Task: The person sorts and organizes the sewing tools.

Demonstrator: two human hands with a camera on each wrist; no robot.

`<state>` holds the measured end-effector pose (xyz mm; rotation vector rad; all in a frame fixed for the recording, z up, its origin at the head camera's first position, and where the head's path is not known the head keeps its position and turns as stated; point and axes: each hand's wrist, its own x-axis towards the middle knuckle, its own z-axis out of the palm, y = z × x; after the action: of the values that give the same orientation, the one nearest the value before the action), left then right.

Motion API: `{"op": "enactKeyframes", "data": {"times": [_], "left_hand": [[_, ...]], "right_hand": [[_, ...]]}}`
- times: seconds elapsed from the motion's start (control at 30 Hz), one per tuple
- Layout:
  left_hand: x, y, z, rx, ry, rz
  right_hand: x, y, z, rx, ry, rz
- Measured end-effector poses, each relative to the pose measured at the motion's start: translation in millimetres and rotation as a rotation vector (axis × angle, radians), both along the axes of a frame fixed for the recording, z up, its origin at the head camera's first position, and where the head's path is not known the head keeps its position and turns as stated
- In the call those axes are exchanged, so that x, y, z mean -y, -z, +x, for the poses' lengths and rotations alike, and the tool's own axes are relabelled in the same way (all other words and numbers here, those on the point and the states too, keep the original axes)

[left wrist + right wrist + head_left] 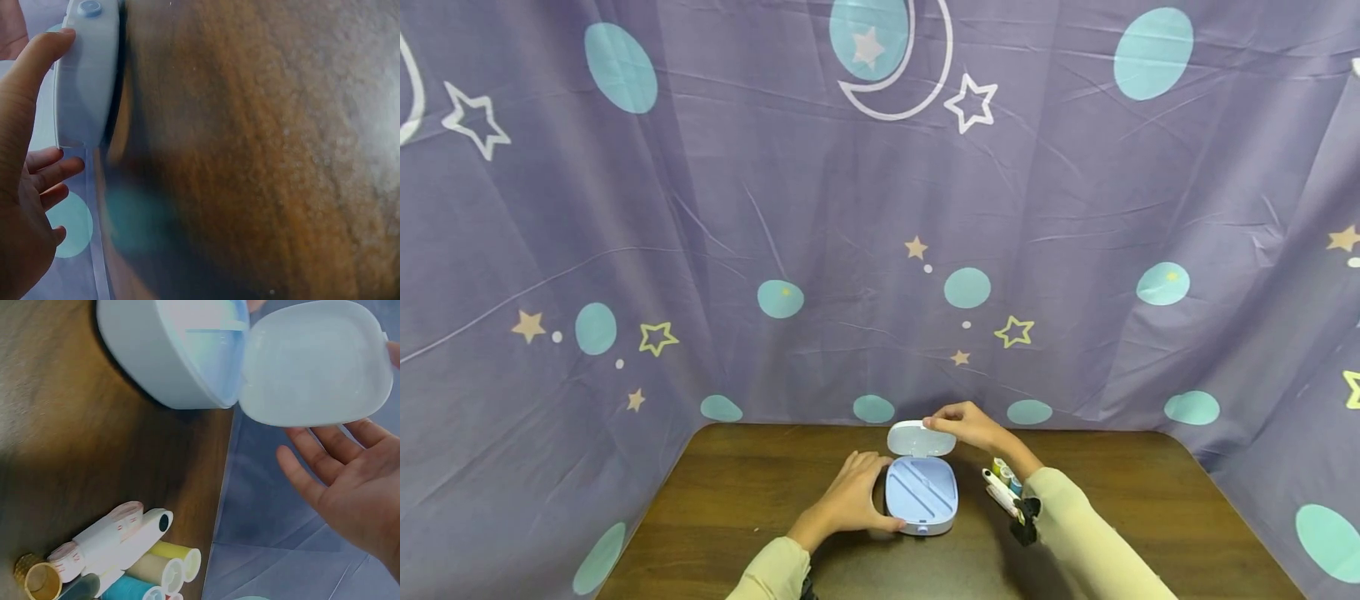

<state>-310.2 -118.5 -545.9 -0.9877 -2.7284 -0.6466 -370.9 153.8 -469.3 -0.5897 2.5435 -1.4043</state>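
A light blue and white sewing box (904, 500) sits on the table with its hinged, see-through lid (913, 442) raised at the back. Its tray is divided by slanting ridges, and a round button (89, 8) marks the front wall. My left hand (853, 496) holds the box from the left, thumb on the front wall and fingers round the rear corner. At the lid's upper right edge, my right hand (967, 425) grips with the thumb and fingers; in the right wrist view several fingers spread behind the lid.
Right of the box, beside my right forearm, lie several thread spools (181, 562), a rolled tape measure (100, 540), a white tool with a dark dot (153, 528) and a gold thimble (40, 581). A purple patterned curtain (865, 333) hangs behind the wooden table (737, 500).
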Motion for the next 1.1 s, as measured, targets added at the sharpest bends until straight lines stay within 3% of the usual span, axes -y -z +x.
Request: {"op": "enactKeyframes", "data": {"times": [0.37,0.67,0.9,1.1], "left_hand": [[-1.2,3.0,-3.1,-0.028,-0.009,-0.061],[-6.3,3.4,-3.9,-0.016,-0.012,-0.08],[-11.6,2.2,-4.1,-0.05,-0.006,-0.118],[-15.1,-0.8,-3.0,-0.035,-0.025,-0.123]], "right_hand": [[-2.8,3.7,-13.3,0.072,0.125,-0.151],[-10.2,16.3,-23.3,0.2,0.222,-0.242],[-14.5,18.3,-25.5,0.242,0.232,-0.259],[-16.2,16.5,-25.3,0.26,0.241,-0.275]]}}
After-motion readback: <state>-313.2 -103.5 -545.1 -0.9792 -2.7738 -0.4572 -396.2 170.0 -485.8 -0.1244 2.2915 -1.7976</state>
